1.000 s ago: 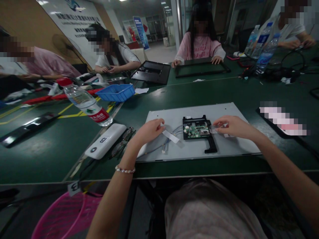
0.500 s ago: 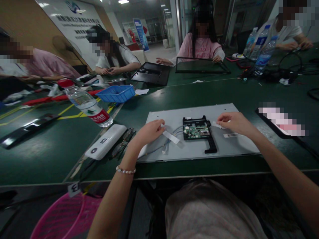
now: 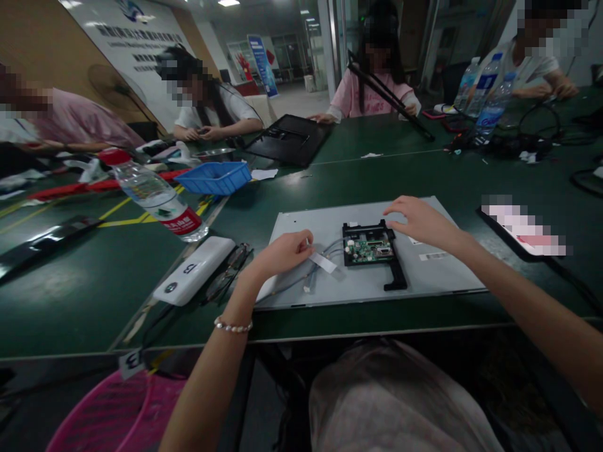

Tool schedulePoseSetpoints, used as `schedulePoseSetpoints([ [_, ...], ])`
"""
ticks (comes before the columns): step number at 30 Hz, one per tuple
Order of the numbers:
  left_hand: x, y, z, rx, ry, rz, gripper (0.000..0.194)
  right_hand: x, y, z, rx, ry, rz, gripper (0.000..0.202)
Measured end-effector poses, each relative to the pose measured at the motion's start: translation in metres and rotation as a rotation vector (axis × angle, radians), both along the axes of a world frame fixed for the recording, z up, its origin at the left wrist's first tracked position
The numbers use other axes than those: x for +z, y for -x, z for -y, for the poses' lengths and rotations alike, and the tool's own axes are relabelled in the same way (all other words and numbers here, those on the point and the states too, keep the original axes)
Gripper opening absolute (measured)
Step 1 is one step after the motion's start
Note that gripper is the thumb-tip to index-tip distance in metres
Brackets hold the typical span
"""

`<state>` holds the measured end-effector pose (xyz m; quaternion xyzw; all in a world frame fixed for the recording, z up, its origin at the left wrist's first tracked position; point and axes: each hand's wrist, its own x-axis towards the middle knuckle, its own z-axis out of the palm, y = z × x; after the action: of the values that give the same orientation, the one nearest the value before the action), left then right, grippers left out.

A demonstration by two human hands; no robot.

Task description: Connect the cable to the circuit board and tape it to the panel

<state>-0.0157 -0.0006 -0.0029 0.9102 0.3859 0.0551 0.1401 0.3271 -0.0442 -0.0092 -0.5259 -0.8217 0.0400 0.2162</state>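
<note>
A flat grey metal panel (image 3: 358,294) lies before me. On it sits a black plastic bracket (image 3: 396,276) framing a green circuit board (image 3: 370,251). Thin grey-blue wires (image 3: 315,270) run from the board's left side. My left hand (image 3: 288,254), over the panel's left part, is closed in a pinch on the end of a white strip (image 3: 324,262), which looks like tape. My right hand (image 3: 417,221) hovers at the bracket's upper right corner, thumb and fingers apart, with nothing seen in it. A white label (image 3: 432,256) is on the panel below that hand.
Left of the panel are eyeglasses (image 3: 228,273), a white power bank (image 3: 195,271) and a water bottle (image 3: 157,201). Farther back stands a blue tray (image 3: 217,180). A phone (image 3: 522,233) lies to the right. Across the table a person holds a black frame (image 3: 391,94).
My right hand has moved left from the panel's right side to the bracket's corner, and its fingers have parted. My left hand barely moves. Across the table, the black frame has been tilted up.
</note>
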Motion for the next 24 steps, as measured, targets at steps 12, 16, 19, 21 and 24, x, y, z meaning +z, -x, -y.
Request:
schedulePoseSetpoints([
  [12, 0.005, -0.002, 0.004, -0.003, 0.021, -0.025, 0.016, -0.021, 0.057, -0.046, 0.125, 0.05, 0.042, 0.022],
  [16, 0.004, -0.002, 0.004, -0.008, 0.042, -0.019, 0.015, -0.027, 0.058, -0.045, 0.101, 0.021, 0.023, 0.022],
  [19, 0.003, -0.001, 0.004, -0.018, 0.077, 0.011, 0.015, -0.028, 0.057, -0.044, 0.095, 0.005, 0.01, 0.022],
  [21, 0.003, 0.0, 0.003, -0.022, 0.085, 0.034, 0.017, -0.028, 0.054, -0.044, 0.085, -0.015, -0.003, 0.022],
  [24, 0.003, 0.004, -0.003, -0.007, 0.048, 0.068, 0.02, -0.025, 0.041, -0.046, 0.033, -0.058, -0.027, 0.023],
])
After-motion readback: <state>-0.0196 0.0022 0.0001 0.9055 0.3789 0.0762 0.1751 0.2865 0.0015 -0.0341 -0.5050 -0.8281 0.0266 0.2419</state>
